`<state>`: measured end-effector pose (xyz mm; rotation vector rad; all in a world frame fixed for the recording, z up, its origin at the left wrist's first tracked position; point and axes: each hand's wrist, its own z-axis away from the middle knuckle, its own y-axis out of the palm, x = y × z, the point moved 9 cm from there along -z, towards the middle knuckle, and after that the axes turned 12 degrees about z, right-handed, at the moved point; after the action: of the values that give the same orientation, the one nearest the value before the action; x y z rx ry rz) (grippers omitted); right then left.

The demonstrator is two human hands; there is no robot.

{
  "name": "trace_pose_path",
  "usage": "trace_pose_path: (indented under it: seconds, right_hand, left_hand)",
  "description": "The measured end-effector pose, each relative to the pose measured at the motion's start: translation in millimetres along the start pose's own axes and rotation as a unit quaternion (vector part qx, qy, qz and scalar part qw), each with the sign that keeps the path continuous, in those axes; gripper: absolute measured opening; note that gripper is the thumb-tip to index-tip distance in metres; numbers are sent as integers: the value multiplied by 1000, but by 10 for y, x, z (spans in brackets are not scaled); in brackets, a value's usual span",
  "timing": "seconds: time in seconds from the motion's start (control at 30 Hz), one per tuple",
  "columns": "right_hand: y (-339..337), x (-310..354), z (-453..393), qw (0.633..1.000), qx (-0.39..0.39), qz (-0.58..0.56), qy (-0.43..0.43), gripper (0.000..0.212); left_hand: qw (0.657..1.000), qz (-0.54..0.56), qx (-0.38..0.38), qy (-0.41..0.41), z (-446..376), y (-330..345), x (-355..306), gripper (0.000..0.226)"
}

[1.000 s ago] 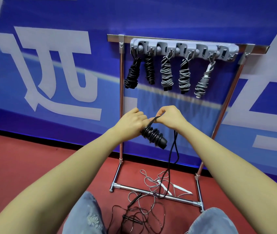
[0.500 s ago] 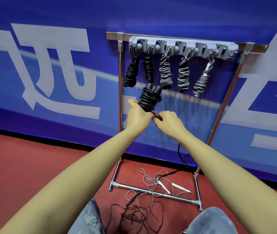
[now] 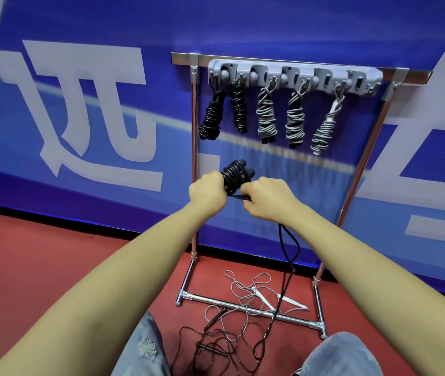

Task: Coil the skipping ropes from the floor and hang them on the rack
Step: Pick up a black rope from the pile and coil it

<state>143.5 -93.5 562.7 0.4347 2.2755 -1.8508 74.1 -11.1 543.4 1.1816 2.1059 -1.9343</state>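
Five bundles hung on rack [image 3: 294, 77] already; sixth black coil [image 3: 234, 173] flipped upright since a second ago, gripped by left hand [image 3: 207, 189], right hand [image 3: 266, 198] fingers pinching the tail. Nearly wound.

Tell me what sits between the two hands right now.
In the head view, the black rope bundle sits between them: the left hand grips its coils, and the right hand pinches the loose strand coming off it.

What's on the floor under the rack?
Under the rack, a loose grey rope with white handles and tangled black ropes lie across its base bar. The knees cover the nearest part of the tangle.
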Motion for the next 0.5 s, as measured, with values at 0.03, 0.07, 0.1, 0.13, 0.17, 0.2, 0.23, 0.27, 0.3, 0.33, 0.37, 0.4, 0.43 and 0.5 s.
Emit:
trace_pose_path:
  seconds: [0.03, 0.07, 0.1, 0.13, 0.17, 0.2, 0.23, 0.27, 0.3, 0.33, 0.37, 0.4, 0.43, 0.5]
  right_hand:
    - [-27, 45, 14, 999, -6, 38, -16, 10]
    - [-52, 85, 28, 997, -15, 72, -28, 13]
    - [-71, 114, 39, 994, -24, 99, -32, 15]
    - [-85, 127, 47, 993, -32, 114, -28, 17]
    - [-87, 120, 52, 992, -37, 116, -14, 18]
    - [-80, 110, 48, 994, -40, 104, 4, 19]
    - [-66, 104, 36, 995, -41, 87, 23, 20]
    - [-53, 105, 24, 996, -44, 60, 40, 22]
    - [-34, 106, 6, 997, -47, 21, 56, 23]
    - [-11, 100, -13, 996, -48, -30, 69, 25]
    - [21, 86, -31, 992, -42, -87, 83, 27]
    - [57, 59, -45, 985, -37, -140, 97, 29]
    - [82, 22, -47, 976, -36, -184, 114, 29]
    - [86, -49, -47, 959, -49, -244, 139, 27]
  left_hand:
    - [999, -44, 11, 9, 6, 16, -10, 13]
    - [995, -91, 17, 23, 15, 30, -19, 13]
    - [990, -131, 24, 36, 25, 47, -21, 14]
    - [986, -160, 27, 48, 30, 67, -18, 14]
    - [981, -180, 30, 62, 34, 91, -18, 14]
    - [977, -198, 33, 79, 41, 112, -28, 11]
    - [972, -213, 33, 98, 47, 126, -40, 10]
    - [966, -227, 34, 116, 59, 131, -58, 11]
    - [962, -237, 38, 132, 73, 136, -75, 11]
    - [957, -249, 42, 146, 88, 135, -87, 11]
    - [951, -264, 41, 156, 95, 134, -86, 12]
    - [945, -284, 35, 160, 92, 127, -73, 12]
    - [940, -302, 27, 158, 89, 111, -57, 9]
    - [939, -312, 8, 147, 69, 85, -7, 5]
